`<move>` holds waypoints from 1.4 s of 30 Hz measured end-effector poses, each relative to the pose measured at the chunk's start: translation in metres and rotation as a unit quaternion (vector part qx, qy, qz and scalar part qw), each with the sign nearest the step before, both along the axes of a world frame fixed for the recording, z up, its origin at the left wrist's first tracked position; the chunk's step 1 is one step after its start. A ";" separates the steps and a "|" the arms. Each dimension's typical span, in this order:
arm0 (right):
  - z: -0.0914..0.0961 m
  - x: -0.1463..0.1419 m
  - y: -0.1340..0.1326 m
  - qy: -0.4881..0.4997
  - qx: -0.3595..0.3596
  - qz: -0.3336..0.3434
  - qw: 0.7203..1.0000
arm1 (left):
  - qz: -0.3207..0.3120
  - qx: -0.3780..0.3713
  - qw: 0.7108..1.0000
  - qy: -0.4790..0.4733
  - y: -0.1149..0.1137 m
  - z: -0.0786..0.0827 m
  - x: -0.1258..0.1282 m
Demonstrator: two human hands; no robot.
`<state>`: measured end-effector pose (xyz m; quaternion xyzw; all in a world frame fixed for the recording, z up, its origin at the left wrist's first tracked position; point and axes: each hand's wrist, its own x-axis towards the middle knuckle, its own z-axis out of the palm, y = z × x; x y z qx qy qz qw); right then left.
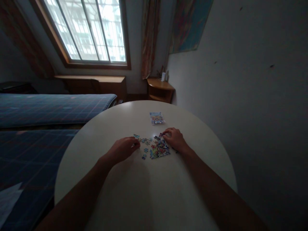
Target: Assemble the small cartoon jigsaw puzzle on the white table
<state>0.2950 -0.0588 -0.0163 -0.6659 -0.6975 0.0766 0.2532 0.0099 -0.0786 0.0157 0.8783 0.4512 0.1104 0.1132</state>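
Note:
A partly joined jigsaw puzzle [160,149] lies on the round white table [144,186], with several loose puzzle pieces [146,150] to its left. My right hand [175,138] is at the upper right corner of the joined part, its fingers closed on a dark puzzle piece [161,134] at the upper edge. Left of the loose pieces, my left hand [125,148] rests low over the table, thumb and fingers curled together; whether anything is between them is hidden. A small printed picture card [156,118] lies farther back.
Left of the table stand beds with blue plaid covers [55,109]. A wooden corner shelf [161,84] is behind the table, and a white wall [240,106] runs along the right. A desk [110,79] stands under the barred window [86,32].

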 end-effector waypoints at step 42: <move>0.019 0.002 -0.028 0.034 -0.041 0.237 0.970 | -0.112 -0.009 0.988 -0.105 -0.023 -0.019 0.042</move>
